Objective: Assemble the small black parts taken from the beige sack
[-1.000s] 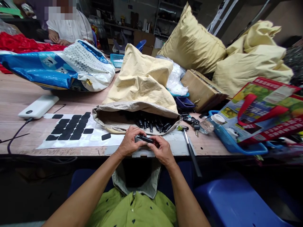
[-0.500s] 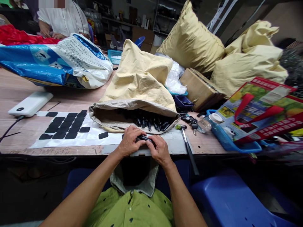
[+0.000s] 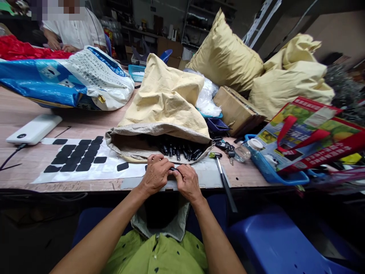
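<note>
Both hands meet at the table's front edge, just below the mouth of a beige sack (image 3: 171,101). My left hand (image 3: 155,174) is closed, with thumb and fingers around one end of a slim black stick-like part (image 3: 172,169). The other end is pinched in my right hand (image 3: 187,180). Only a short piece of the part shows between the hands, and its exact kind cannot be made out. Several similar black pointed parts (image 3: 178,151) lie inside the sack's open mouth. A second open bag (image 3: 182,224) hangs below the hands, at my lap.
A small hammer (image 3: 224,180) juts over the table edge at right. Left lies a white sheet (image 3: 108,173) with several black rounded stickers (image 3: 75,159), and a white power bank (image 3: 34,129). A blue basket (image 3: 265,171) stands right, a blue chair (image 3: 279,243) below. Across the table sits a person (image 3: 72,32).
My hands have closed in on the black part, so less of it shows between them. The whole view has shifted slightly.
</note>
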